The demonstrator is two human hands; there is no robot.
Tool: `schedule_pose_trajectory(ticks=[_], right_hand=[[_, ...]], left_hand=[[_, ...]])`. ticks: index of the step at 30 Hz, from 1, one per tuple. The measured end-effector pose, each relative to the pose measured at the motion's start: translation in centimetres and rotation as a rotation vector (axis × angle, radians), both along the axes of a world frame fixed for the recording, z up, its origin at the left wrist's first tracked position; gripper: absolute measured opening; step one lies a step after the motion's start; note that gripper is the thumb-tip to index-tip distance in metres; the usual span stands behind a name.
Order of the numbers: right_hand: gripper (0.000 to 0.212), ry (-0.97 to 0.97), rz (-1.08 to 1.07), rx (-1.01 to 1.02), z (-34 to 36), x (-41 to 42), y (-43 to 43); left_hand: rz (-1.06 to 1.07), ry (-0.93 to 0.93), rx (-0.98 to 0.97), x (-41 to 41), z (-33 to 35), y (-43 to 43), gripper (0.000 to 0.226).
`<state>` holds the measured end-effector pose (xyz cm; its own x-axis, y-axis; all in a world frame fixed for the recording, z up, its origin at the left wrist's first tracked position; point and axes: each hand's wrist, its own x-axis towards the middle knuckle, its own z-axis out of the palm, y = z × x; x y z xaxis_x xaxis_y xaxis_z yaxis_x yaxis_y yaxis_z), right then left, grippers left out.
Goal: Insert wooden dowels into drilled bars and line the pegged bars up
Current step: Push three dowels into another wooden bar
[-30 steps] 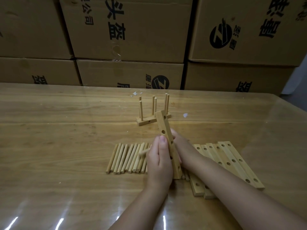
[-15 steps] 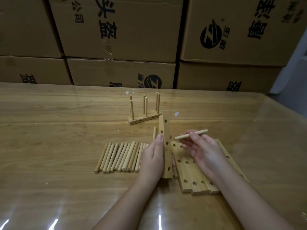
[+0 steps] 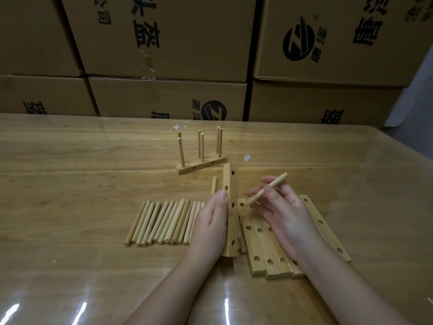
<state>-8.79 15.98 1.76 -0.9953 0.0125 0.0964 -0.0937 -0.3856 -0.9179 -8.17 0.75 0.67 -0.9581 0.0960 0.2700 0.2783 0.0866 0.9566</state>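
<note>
A drilled bar (image 3: 230, 209) is gripped on edge by the left hand (image 3: 212, 227); a dowel (image 3: 267, 188) is pinched in the right hand (image 3: 284, 213) fingers.

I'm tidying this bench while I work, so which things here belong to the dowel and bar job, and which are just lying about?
In the job: pale drilled wooden bar in the left hand; round wooden dowel pinched by the right hand; row of loose dowels; flat drilled bars; standing pegged bars.
Lying about: brown printed cardboard boxes; white scraps on the wooden table.
</note>
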Motion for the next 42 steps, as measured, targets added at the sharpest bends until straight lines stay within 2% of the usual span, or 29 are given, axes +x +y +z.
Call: schedule_pose_trajectory(ticks=[5, 7, 12, 17, 21, 28, 33, 38, 42], right_hand=[[0.03, 0.029, -0.067, 0.354, -0.1, 0.5, -0.6], [0.025, 0.089, -0.091, 0.531, -0.3, 0.7, -1.0], [0.03, 0.246, -0.254, 0.721, -0.3, 0.6, -1.4], [0.033, 0.315, -0.322, 0.731, -0.3, 1.0, -1.3], [0.029, 0.338, -0.383, 0.696, -0.3, 1.1, -1.2], [0.031, 0.367, -0.517, 0.823, -0.6, 1.1, -1.3], [0.027, 0.414, -0.644, 0.92, -0.3, 1.5, -1.5], [0.006, 0.409, -0.655, 0.843, -0.3, 1.6, -1.6], [0.007, 0.41, -0.688, 0.884, -0.3, 1.5, -1.4]], left_hand=[[-0.043, 0.0, 0.01, 0.0, 0.0, 0.0, 0.037], [-0.044, 0.018, 0.002, 0.1, 0.0, -0.1, 0.04], [-0.057, 0.021, -0.017, 0.0, -0.1, -0.1, 0.039], [-0.114, 0.012, 0.052, 0.0, -0.2, -0.1, 0.029], [-0.092, 0.044, 0.06, -0.1, -0.1, -0.1, 0.031], [-0.065, 0.076, 0.027, 0.1, -0.2, -0.1, 0.034], [0.025, 0.177, -0.107, 0.2, -0.6, -0.1, 0.036], [0.119, 0.28, -0.241, -0.2, -1.0, -0.2, 0.033], [0.149, 0.276, -0.29, -0.3, -1.3, -0.2, 0.032]])
